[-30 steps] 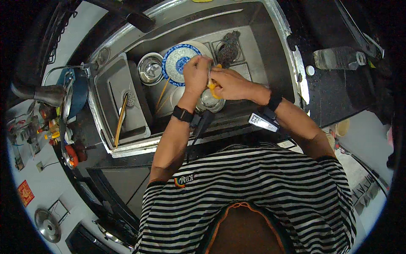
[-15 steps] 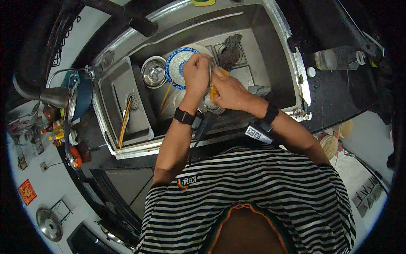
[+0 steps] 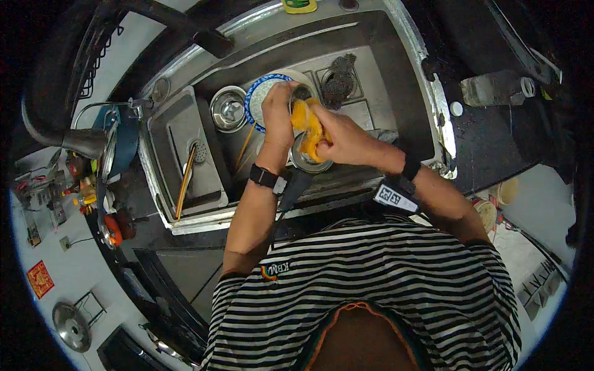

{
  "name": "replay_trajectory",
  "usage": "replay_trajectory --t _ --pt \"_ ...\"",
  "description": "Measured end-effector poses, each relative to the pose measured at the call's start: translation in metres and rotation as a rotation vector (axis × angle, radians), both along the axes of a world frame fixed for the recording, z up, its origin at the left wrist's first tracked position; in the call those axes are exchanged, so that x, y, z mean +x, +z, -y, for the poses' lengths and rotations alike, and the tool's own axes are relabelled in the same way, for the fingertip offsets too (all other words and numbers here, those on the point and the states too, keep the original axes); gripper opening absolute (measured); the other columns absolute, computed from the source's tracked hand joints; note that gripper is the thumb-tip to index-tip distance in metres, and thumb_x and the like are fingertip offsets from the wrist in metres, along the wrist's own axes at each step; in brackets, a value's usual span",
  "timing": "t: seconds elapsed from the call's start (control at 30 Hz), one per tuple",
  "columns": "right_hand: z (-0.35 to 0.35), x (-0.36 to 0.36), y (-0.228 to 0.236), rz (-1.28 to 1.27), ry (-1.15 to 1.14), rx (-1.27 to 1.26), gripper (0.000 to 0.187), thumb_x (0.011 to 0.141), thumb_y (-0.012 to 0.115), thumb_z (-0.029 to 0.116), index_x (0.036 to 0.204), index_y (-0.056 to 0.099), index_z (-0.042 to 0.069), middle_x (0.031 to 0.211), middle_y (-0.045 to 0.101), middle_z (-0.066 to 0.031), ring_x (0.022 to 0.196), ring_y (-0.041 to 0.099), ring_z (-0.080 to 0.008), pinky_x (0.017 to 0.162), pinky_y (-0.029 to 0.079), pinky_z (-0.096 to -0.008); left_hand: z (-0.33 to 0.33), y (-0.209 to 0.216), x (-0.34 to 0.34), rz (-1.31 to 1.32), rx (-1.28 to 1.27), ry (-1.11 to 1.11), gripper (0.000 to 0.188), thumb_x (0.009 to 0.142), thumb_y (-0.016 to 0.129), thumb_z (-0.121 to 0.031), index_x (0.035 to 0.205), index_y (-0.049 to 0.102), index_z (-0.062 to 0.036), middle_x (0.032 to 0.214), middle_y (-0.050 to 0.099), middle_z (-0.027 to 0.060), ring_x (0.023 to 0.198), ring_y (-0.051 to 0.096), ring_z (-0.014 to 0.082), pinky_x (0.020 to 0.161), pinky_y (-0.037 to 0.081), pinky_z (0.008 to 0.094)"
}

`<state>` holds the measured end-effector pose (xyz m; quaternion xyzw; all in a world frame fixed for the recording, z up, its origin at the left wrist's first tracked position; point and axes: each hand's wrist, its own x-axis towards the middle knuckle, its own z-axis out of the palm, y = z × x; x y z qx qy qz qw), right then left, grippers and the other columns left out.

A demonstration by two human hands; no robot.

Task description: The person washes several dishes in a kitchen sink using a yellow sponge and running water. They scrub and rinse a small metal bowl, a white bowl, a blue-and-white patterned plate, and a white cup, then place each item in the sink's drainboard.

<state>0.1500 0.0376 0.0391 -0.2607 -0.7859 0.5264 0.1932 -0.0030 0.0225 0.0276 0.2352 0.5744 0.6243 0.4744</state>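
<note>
Over the sink (image 3: 396,80), my left hand (image 3: 276,114) is closed round a small round metal vessel (image 3: 301,93), most of it hidden by the fingers. My right hand (image 3: 346,139) grips a crumpled yellow cloth (image 3: 307,127), which lies against the vessel's near side. Below my hands are a blue-rimmed plate (image 3: 252,106) and, partly covered by the cloth, a metal bowl (image 3: 303,163). Another shiny metal bowl (image 3: 228,110) sits left of the plate. A thin wooden stick (image 3: 245,147) leans near my left wrist.
Dark scrubbing mesh (image 3: 339,80) lies over the drain. On the left, a small side basin (image 3: 170,133) holds chopsticks (image 3: 185,185). A clear bottle (image 3: 492,88) lies on the right counter beside a white cap (image 3: 456,109). A dark spout (image 3: 213,43) reaches over the back left.
My hands have turned and the right has shifted right and slightly nearer. The yellow cloth, mostly hidden before, now shows in front of the metal vessel.
</note>
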Motion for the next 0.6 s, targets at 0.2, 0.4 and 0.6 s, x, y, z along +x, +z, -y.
replay_trajectory --t 0.2,0.4,0.6 --pt "-0.014 0.020 0.004 -0.013 0.068 0.340 0.031 0.068 0.055 0.000 0.098 0.052 0.006 0.108 0.054 -0.0101 0.092 0.057 -0.0334 0.078 0.048 -0.0368 0.000 0.008 -0.015 0.294 -0.298 -0.006 0.028 0.086 0.046 -0.031 0.099 0.057 -0.0094 0.092 0.058 0.0022 0.083 0.056 0.0168 0.070 0.046 0.0343" --pt "-0.050 0.015 0.013 -0.147 -0.131 0.463 0.034 0.069 0.059 0.001 0.102 0.053 0.006 0.107 0.052 -0.0120 0.093 0.055 -0.0326 0.083 0.046 -0.0373 0.007 0.009 -0.005 0.352 -0.408 -0.132 0.038 0.090 0.040 -0.039 0.115 0.049 -0.0106 0.104 0.059 0.0063 0.098 0.056 0.0207 0.083 0.045 0.0418" --pt "-0.046 -0.015 -0.012 0.089 -0.214 0.552 0.036 0.068 0.062 0.003 0.102 0.050 0.004 0.093 0.057 -0.0154 0.091 0.054 -0.0351 0.082 0.043 -0.0398 0.002 -0.008 0.029 -0.072 -0.248 -0.155 0.030 0.089 0.038 -0.033 0.097 0.049 -0.0063 0.078 0.053 0.0054 0.059 0.053 0.0138 0.032 0.035 0.0233"
